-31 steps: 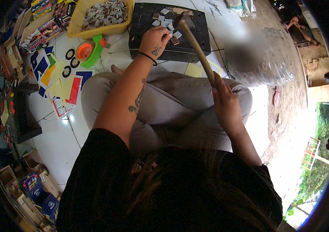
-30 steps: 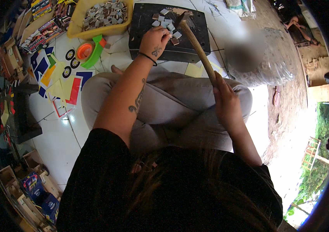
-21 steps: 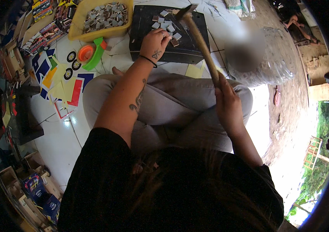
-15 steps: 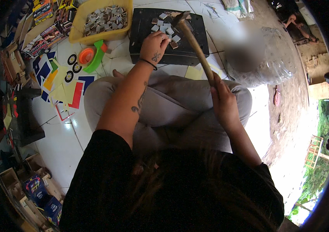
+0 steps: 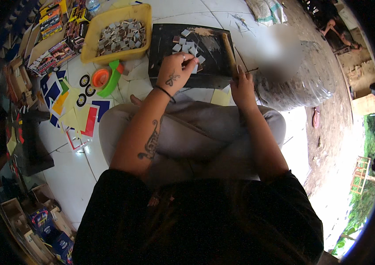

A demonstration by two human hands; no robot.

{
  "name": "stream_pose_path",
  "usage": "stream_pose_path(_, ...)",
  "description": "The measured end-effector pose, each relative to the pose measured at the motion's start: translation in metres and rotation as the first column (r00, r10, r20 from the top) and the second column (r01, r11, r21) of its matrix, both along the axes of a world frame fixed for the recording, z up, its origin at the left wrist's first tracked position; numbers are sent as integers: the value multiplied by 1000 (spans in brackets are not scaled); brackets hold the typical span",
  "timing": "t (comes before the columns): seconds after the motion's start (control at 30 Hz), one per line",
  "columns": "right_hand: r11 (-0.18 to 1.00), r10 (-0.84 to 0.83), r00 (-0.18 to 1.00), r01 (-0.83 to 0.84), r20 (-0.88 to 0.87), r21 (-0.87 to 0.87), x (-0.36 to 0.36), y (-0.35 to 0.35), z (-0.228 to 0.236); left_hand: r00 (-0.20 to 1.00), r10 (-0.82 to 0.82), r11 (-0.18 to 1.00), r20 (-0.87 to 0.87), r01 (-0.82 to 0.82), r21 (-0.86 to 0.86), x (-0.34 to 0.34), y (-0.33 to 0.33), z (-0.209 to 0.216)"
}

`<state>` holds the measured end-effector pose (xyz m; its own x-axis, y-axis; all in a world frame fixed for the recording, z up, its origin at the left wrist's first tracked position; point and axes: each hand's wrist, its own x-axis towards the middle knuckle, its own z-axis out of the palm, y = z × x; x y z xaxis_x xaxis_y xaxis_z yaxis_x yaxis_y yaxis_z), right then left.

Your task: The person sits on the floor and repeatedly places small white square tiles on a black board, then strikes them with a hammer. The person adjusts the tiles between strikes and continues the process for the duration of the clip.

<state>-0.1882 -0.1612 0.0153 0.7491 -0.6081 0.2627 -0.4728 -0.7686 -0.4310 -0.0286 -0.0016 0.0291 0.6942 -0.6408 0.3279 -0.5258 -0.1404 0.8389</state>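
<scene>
Over a scuffed black box (image 5: 170,35), my left hand (image 5: 176,68) has thumb and forefinger pinched together. Small grey-topped square pieces (image 5: 183,46) with brown sides lie around its fingertips; whether one is in the pinch I cannot make out. My right hand (image 5: 243,90) is at the box's near right corner, fingers pointing forward and partly bent. Just ahead of it, the wooden hammer handle (image 5: 229,51) runs along the box's right edge; the hammer's head is not clearly visible. A thin dark rod (image 5: 253,70) crosses by the right fingertips, and its hold is unclear.
A yellow tub (image 5: 91,55) of similar pieces stands left of the box. Nearby are an orange and green tape dispenser (image 5: 110,79), black toy wheels (image 5: 84,81) and coloured sheets (image 5: 75,117). To the right lies a clear plastic bundle (image 5: 298,90). Toy trucks (image 5: 20,88) line the left.
The hammer, raised over the box in my right hand before, is now along the box's right edge. My right hand has moved forward. My left hand still pinches among the pieces.
</scene>
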Motion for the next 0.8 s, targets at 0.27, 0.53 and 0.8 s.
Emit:
stream_pose_path(0.27,792,335,891,-443,308,420,56,12,61,980,-175,982,98,166,96,-7,3,18)
stream_pose_path(0.53,619,151,843,-488,517,615,68,24,44,961,-151,985,-231,127,-118,-14,-13,0)
stream_pose_path(0.8,569,157,840,-507,519,647,63,16,54,965,-178,984,-194,169,-61,-18,-12,9)
